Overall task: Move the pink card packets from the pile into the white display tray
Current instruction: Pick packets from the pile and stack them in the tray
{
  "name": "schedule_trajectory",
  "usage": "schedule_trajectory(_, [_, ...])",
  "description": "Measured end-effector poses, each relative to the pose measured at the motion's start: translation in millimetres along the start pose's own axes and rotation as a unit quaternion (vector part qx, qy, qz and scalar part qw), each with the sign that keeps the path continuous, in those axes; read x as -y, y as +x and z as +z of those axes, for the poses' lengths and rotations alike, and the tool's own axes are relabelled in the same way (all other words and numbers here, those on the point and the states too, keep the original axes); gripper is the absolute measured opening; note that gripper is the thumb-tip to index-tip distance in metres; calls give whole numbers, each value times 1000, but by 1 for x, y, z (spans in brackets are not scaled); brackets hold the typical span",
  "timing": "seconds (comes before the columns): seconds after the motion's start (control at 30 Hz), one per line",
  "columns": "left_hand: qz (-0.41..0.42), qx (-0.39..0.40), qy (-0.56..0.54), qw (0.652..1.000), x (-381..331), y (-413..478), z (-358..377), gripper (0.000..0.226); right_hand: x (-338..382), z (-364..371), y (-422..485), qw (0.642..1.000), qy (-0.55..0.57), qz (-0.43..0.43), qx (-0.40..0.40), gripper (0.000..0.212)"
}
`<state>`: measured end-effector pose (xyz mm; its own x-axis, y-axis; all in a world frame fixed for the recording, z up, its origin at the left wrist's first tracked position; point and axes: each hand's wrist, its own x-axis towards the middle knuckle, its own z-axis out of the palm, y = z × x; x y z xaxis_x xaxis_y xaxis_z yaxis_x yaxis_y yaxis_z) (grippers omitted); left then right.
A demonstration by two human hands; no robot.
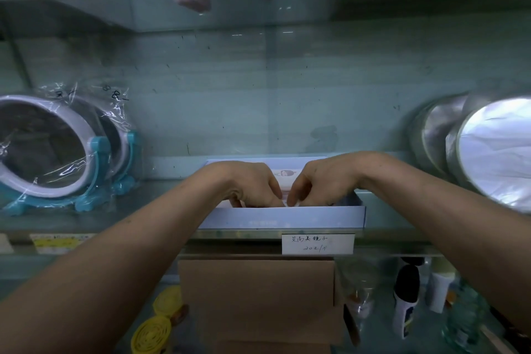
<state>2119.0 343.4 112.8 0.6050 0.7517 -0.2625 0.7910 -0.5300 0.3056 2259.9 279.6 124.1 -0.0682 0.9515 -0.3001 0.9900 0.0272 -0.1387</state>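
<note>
– Fingers (260, 198) of the left hand (253, 184) and of the right hand (316, 184) are curled down into the white display tray (281, 218). Are they holding anything?

– I cannot tell. The tips drop behind the tray's front wall, among the pink card packets (286, 178). They may be pinching a packet or only pressing it flat. The hands nearly touch each other over the middle of the tray.

– So where do the packets sit?

– Inside the tray, on the glass shelf (115, 218), with one showing between the two hands. The pile they come from is not in view.

– How would you do this step well?

– I'd square the packets against the tray's walls, faces one way, edges level, then lift both hands straight up so nothing snags. The tray's front wall sits close to the shelf's lip, so I'd press down, not toward the edge.

– Any writing?

– A white label (317, 244) on the shelf's edge, handwritten. It seems to read 艾尚美镜子 and 20元/个, a mirror price, though I'm not certain. The wrapped mirror (43, 149) at the left has marker figures on its plastic, perhaps 88. Faint print on the tray's front and the tag on the shelf above are too blurred to read.
</note>
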Motion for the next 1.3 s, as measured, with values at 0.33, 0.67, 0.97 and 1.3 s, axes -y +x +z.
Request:
schedule_trajectory(0.33, [-18,-9,68,997,-12,-6,6,45,4,-1,4,999,3,16,36,55])
schedule_trajectory(0.67, [-33,-127,50,990,-15,-25,3,24,0,8,-19,996,-5,-34,-81,27])
schedule_trajectory(0.97, [-77,-243,90,963,-23,-54,2,47,21,4,-34,973,9,-106,-204,35])
schedule_trajectory(1.3, [-142,-243,83,956,6,-115,3,74,76,15,-40,958,-41,-194,-208,37])
